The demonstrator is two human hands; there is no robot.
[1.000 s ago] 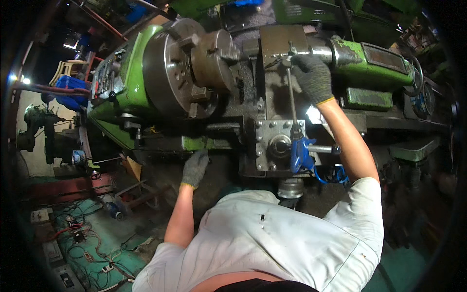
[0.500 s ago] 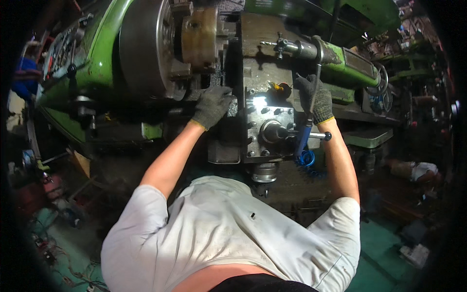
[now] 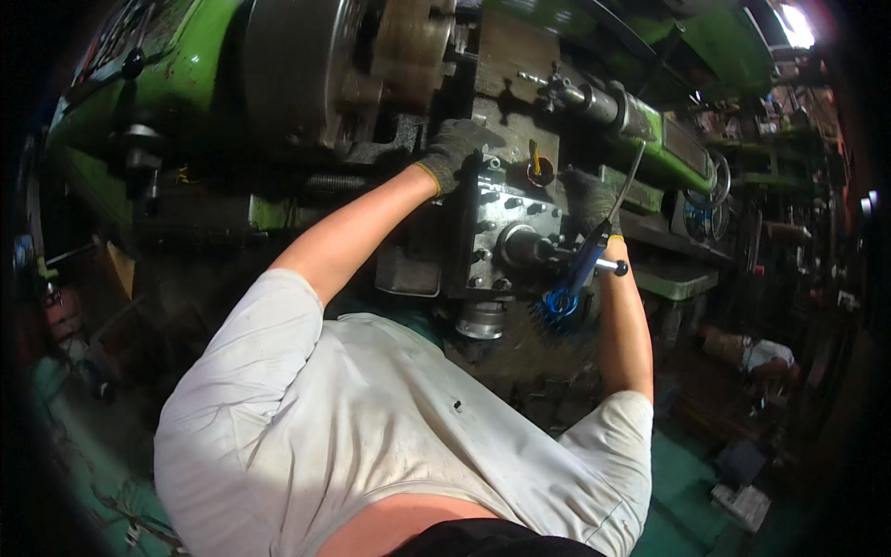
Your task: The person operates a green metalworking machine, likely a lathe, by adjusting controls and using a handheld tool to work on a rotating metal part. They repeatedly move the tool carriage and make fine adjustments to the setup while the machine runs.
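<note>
gleaming bolted block [image 3: 490, 223] beside left hand [image 3: 461, 153]; green headstock [image 3: 190, 84]; teal floor [image 3: 685, 497] below

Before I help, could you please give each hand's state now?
Left hand: near the tool post; grip unclear.
Right hand: partly behind the blow gun; grip unclear.

Left forearm [image 3: 362, 223] slanting far and right, right forearm [image 3: 625, 320] nearly straight.
The left hand [image 3: 458, 154] (dark-gloved, like its partner) lies farther out; the right hand [image 3: 588, 199] is partly hidden.
</note>
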